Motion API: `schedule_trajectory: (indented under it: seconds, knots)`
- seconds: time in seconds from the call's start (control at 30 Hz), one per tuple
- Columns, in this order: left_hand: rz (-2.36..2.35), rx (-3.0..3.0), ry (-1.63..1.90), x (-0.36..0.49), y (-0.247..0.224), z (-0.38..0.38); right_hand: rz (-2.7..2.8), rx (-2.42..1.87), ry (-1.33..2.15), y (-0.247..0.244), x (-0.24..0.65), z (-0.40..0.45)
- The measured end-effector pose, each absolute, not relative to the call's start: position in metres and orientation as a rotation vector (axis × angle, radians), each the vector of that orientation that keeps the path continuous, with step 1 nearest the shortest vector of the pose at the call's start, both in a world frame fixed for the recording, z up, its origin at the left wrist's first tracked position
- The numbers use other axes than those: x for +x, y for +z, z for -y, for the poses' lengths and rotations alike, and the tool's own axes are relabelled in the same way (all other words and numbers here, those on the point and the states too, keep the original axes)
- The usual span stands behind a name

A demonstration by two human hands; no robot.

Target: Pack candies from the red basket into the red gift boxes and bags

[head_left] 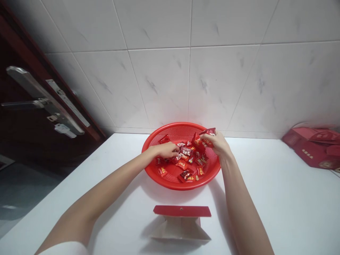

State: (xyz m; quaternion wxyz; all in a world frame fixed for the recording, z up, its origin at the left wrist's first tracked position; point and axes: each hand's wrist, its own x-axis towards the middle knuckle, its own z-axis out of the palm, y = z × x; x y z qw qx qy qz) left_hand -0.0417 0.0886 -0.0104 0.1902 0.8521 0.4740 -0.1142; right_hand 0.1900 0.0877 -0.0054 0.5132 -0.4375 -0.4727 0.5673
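Observation:
A red plastic basket [182, 186] with perforated walls holds several wrapped candies [182, 164] in red and dark red packets. My left hand [167, 150] reaches over the basket's left side, its fingers curled down among the candies; what lies under the fingertips is hidden. At the right rim, my right hand [218, 142] is closed around several red candy packets [207, 139], holding them up above the others. Nearer to me stands a paper bag [183, 228] with its mouth open and a red top flap [182, 211].
A white table [122, 209] stands against a tiled wall [159, 85]. Toward the right edge lies a dark red gift bag [313, 147] with gold print. On the left is a dark door with a metal handle [23, 104] and hanging keys [65, 130].

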Motion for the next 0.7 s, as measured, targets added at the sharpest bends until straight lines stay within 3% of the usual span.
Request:
schedule_trajectory:
  seconds: [0.7]
  knots:
    - [-1.135, 2.646, 0.033, -0.034, -0.012, -0.082, 1.317, -0.957, 1.393, -0.003, 0.189, -0.082]
